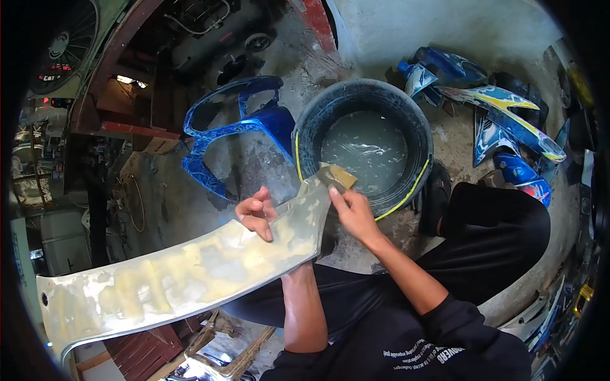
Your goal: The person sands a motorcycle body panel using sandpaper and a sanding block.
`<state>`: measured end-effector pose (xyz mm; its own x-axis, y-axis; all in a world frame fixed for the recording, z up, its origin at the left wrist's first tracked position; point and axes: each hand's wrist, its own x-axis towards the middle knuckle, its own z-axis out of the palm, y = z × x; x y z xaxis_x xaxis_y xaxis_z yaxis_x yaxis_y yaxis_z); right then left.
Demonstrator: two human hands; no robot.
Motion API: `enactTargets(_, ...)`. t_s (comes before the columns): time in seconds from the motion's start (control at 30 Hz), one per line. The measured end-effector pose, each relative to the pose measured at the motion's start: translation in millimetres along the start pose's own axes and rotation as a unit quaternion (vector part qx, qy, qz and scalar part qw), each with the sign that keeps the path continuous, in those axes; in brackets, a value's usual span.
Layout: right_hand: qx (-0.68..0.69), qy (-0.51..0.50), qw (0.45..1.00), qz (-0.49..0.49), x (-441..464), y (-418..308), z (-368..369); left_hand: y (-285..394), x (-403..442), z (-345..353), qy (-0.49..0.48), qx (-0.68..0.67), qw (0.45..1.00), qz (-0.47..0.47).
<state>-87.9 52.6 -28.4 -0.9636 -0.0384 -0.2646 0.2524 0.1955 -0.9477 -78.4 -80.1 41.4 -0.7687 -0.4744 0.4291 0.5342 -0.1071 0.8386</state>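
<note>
A long curved body panel (184, 270), with patchy cream, grey and white filler on its surface, lies across my lap toward the lower left. My left hand (257, 213) supports it from underneath; the forearm passes below the near edge, and fingers show beyond the far edge. At the panel's narrow right end, my right hand (352, 213) pinches a folded piece of sandpaper (343, 177), brownish with a darker grey part, against the surface. Just beyond that end stands a black bucket (305, 120) with cloudy water (362, 143) in it.
A blue motorcycle fairing (270, 120) sits on the concrete floor left of the bucket. Several blue, white and yellow fairing pieces (508, 114) lie at the right by the wall (438, 25). My bent leg (495, 228) is right of the bucket.
</note>
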Motion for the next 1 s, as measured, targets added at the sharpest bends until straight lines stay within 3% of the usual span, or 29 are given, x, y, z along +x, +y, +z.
enactTargets(0.03, 0.06, -0.061, 0.996, 0.0, -7, -2, -1, 1, 1, 1, -0.002, 0.001, 1.0, 0.0)
enactTargets(0.07, 0.137, -0.048, 0.986, -0.084, -22, -6, 8, 3, 0, 1, 0.014, -0.023, 1.0, -0.015)
enactTargets(0.13, 0.124, -0.085, 0.97, -0.191, -45, -35, 1, 7, -4, 0, 0.03, -0.045, 0.998, -0.034)
enactTargets(0.23, 0.092, -0.1, 0.957, -0.255, -51, -41, -1, 5, -6, -5, 0.003, -0.068, 0.997, -0.022)
enactTargets(0.27, 0.093, -0.101, 0.957, -0.254, -48, -35, 0, 4, -6, -8, 0.003, -0.066, 0.998, -0.023)
enactTargets(0.37, 0.038, -0.013, 0.994, -0.099, -26, 4, 11, 7, -5, -12, -0.029, -0.086, 0.996, -0.014)
enactTargets(0.4, -0.07, -0.033, 0.995, -0.062, -16, 4, 2, 8, -6, -11, -0.036, -0.114, 0.993, -0.023)
enactTargets(0.47, 0.037, -0.016, 0.999, -0.009, -13, 2, -5, 6, -5, -8, -0.044, -0.141, 0.988, -0.032)
enactTargets(0.5, 0.04, -0.015, 0.999, -0.007, -16, 2, -6, 7, -4, -8, -0.06, -0.158, 0.985, -0.034)
enactTargets(0.67, 0.011, -0.056, 0.981, -0.185, -55, -21, -13, 10, -5, -9, -0.066, -0.187, 0.979, -0.036)
enactTargets(0.73, 0.031, -0.087, 0.98, -0.176, -59, -16, -12, 11, -7, -5, -0.053, -0.189, 0.98, -0.035)
enactTargets(0.87, -0.072, -0.038, 0.99, -0.112, -47, 5, -12, 12, -10, -2, -0.057, -0.191, 0.979, -0.034)
enactTargets(1.0, 0.049, -0.028, 0.991, -0.125, -58, 4, -10, 13, -10, -1, -0.069, -0.209, 0.974, -0.05)
